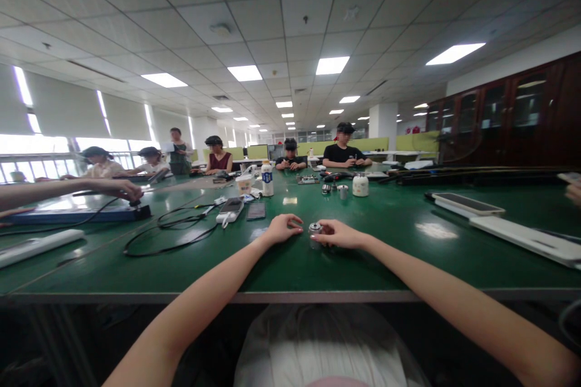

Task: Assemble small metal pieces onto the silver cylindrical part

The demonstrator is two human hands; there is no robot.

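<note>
Green matting covers the long table (290, 266), and both of the person's arms reach out over it to a small round metal part (315, 228) standing on the mat between the hands. The right hand (341, 234) curls around the part's right side, fingertips pinching it at the rim. The left hand (282, 228) rests just beside the part, fingers curled loosely together on the mat; whether it actually touches the part cannot be told at this size. Beyond the hands lie a dark phone (256, 210), a white power bank (230, 210) with a looping black cable (167, 233), and a white bottle (267, 179). A co-worker's hand (118, 188) works at the far left edge.

Risk noted: the part is small, smooth and held from one side only, so a slack pinch could let it roll away across the mat. The loose cable nearby could snag a withdrawing forearm.
</note>
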